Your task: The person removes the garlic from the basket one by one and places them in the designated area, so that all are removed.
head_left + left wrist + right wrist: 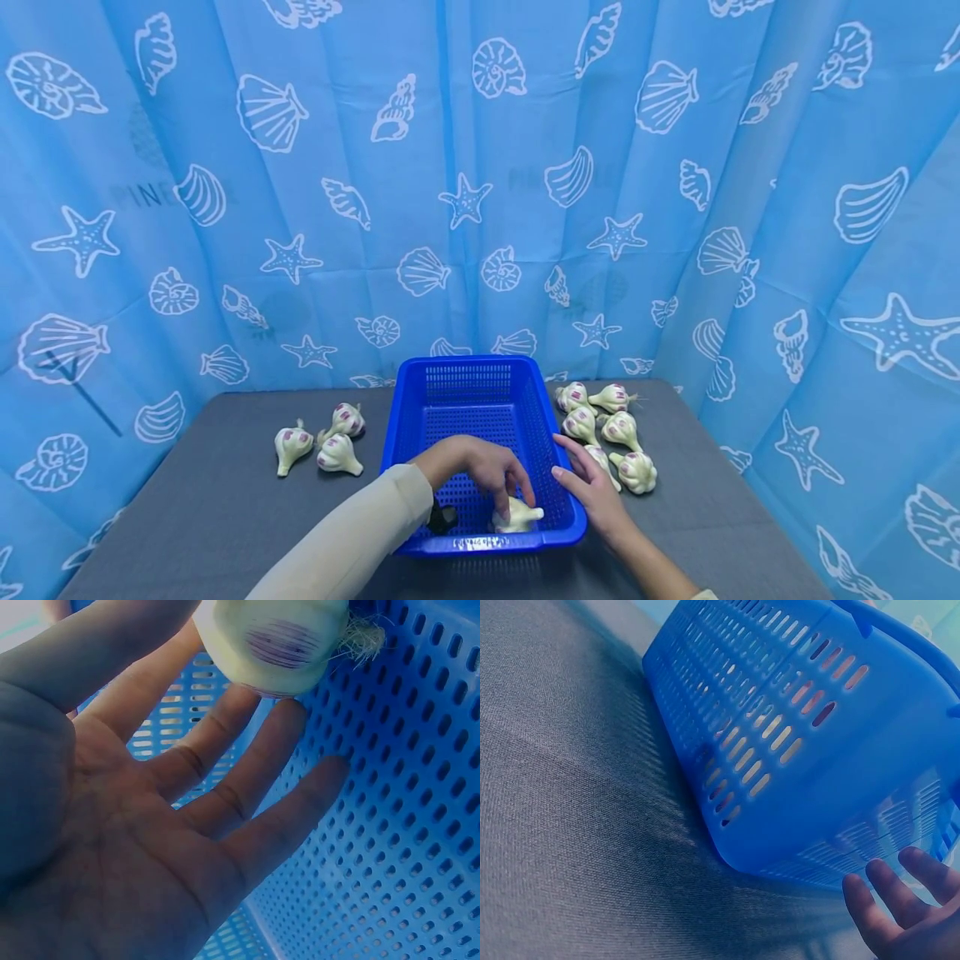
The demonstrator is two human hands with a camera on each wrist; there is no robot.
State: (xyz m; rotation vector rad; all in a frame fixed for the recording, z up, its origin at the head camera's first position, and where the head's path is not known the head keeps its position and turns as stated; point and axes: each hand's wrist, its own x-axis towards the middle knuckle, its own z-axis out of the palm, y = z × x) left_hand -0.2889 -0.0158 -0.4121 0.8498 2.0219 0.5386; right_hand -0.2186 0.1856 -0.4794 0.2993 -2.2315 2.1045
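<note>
My left hand (491,471) reaches down inside the blue plastic basket (405,425) and holds a garlic bulb (516,518) near its front right corner. In the left wrist view the bulb (277,645) sits at the thumb and fingertips, its roots toward the basket's slotted wall, while the lower fingers (247,780) are spread. My right hand (596,496) is at the outside of the basket's right wall, its fingers fairly straight near the rim. In the right wrist view these fingers (889,904) appear beside the basket (832,780); contact is unclear.
Several garlic bulbs (636,472) lie on the grey table (217,500) right of the basket, close to my right hand. Three more bulbs (339,454) lie to its left. A blue shell-patterned curtain (465,275) hangs behind the table and along its sides.
</note>
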